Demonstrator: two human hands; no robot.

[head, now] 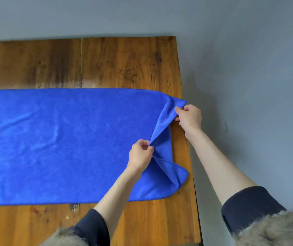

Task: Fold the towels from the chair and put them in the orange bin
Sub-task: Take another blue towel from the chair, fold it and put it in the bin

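A large blue towel (pixel 62 144) lies spread across a wooden table (pixel 106 63), seen from above by a camera on the person's head; the cloth runs off the left edge of the view and ends near the table's right side. Most of it is flat with soft wrinkles; only the right end is lifted and bunched.

The right hand (pixel 189 118) reaches to the far right corner of the towel, beside the table's right edge; its fingers and thumb pinch the cloth there, holding that corner a little above the wood. The left hand (pixel 140 155) is nearer the person, partway along the same short right edge; its thumb and fingers are curled tight around a gathered fold of the fabric. Between the two hands the raised edge forms a taut ridge; below the left hand the rest of the right end sags in loose folds, and the near right corner droops onto the table.

Both forearms are bare; dark sleeves (pixel 248 208) are pushed up near the elbows, and pale fur trim (pixel 275 229) shows at the bottom of the view. The wood is warm brown with darker stains, bare beyond the towel and in a strip in front of it. A grey floor (pixel 248 59) surrounds the table on the far and right sides.
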